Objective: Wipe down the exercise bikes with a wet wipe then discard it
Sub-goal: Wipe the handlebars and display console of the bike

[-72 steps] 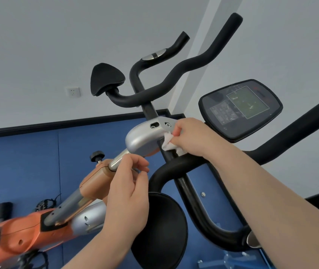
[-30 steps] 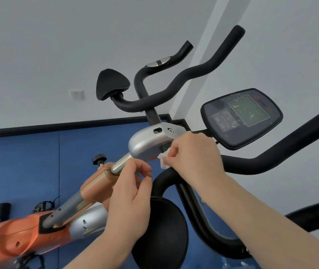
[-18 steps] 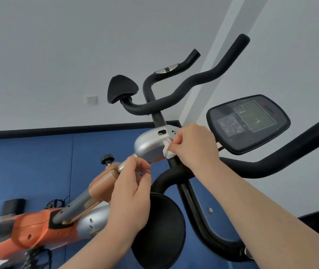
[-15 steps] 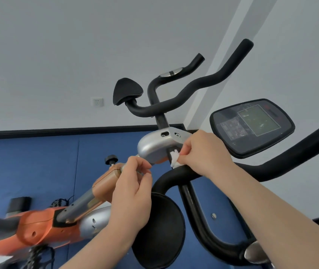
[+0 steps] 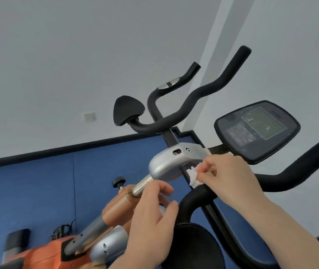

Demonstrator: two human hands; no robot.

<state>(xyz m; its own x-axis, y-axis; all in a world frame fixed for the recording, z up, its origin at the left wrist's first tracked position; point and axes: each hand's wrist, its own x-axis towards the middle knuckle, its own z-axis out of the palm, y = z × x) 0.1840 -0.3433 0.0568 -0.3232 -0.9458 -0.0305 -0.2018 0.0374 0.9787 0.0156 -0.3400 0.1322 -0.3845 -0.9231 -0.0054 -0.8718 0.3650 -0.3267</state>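
An orange and silver exercise bike (image 5: 116, 212) fills the lower middle, with black handlebars (image 5: 185, 109) and a silver bracket (image 5: 166, 166) on its steel post. My right hand (image 5: 226, 177) pinches a crumpled white wet wipe (image 5: 193, 175) against the black stem just right of the bracket. My left hand (image 5: 153, 220) curls its fingers round the steel post (image 5: 143, 185) below the bracket. The display console (image 5: 255, 131) hangs to the right of my right hand.
A black elbow pad (image 5: 127, 109) sits at the left of the handlebars and another black pad (image 5: 191, 247) lies below my hands. A thick black bar (image 5: 300, 167) crosses at the right. Blue wall padding (image 5: 38, 191) and a wall socket (image 5: 89, 116) are behind.
My right hand has rubbed the wipe up and down the stem beside the silver bracket. The view has drifted, so the bike sits further right. My left hand keeps its hold on the post.
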